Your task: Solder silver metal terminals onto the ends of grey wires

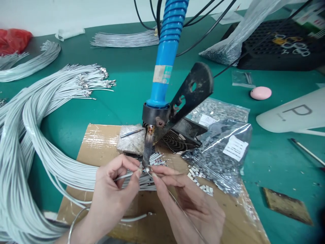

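A soldering iron [159,91] with a blue handle is clamped tip-down in a black stand [194,89]. My left hand [115,189] pinches a white cable [124,176] just left of the iron's dark tip [148,150]. From the right, my right hand [188,200] pinches a thin solder wire [175,200], which runs back across the palm. Both sets of fingertips meet close under the tip, around a small metal piece [146,169]; which fingers touch it I cannot tell. Behind the hands, more white cable ends [156,159] lie on cardboard [99,139].
Large bundles of white cables [58,156] fill the left side. Bags of small metal parts [215,159] lie right of the stand, with loose pieces [200,179] beside them. Further right are a pink egg-shaped object [261,93], a white pitcher [291,113] and a brown block [286,205].
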`<state>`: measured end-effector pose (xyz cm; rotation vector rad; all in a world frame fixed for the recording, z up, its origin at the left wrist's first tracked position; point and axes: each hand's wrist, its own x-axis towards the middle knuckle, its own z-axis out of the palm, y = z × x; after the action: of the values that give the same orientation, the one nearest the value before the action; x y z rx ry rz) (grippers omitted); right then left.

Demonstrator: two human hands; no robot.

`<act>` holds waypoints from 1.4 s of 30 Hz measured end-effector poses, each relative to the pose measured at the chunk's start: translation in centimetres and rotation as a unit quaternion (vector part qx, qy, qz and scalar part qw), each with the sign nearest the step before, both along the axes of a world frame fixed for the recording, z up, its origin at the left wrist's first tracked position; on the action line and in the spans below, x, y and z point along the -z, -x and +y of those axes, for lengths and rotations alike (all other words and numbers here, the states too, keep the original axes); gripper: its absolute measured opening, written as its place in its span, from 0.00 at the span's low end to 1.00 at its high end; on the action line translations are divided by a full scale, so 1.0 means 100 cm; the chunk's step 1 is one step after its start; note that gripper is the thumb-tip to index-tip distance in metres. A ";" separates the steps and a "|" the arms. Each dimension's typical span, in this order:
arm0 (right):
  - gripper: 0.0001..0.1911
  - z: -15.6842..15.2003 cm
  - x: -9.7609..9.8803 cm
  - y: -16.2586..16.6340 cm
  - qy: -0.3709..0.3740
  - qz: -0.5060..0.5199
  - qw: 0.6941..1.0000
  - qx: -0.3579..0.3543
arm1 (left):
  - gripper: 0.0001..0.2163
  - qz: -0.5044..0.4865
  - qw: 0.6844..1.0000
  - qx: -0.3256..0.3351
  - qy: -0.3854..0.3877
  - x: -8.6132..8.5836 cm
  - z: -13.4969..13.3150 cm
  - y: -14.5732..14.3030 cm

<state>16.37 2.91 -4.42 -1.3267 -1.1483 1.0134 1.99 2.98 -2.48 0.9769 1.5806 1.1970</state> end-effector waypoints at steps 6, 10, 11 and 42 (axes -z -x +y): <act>0.10 0.010 -0.005 0.006 -0.038 -0.008 0.999 -0.010 | 0.06 0.014 1.000 -0.009 0.021 -0.002 -0.001 0.002; 0.08 0.008 -0.002 0.006 -0.051 -0.022 0.998 -0.012 | 0.06 0.022 0.999 0.029 0.022 -0.004 -0.001 0.003; 0.06 0.005 0.000 0.005 -0.056 -0.026 0.998 -0.010 | 0.06 0.022 0.999 0.028 0.023 -0.003 -0.001 0.003; 0.09 -0.006 0.008 0.003 -0.073 -0.061 0.995 -0.013 | 0.05 0.019 0.999 0.032 -0.008 0.005 -0.002 0.008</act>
<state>16.09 2.30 -5.18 -1.2728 -1.3090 0.8595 1.17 2.81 -2.97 1.0586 1.5600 1.1553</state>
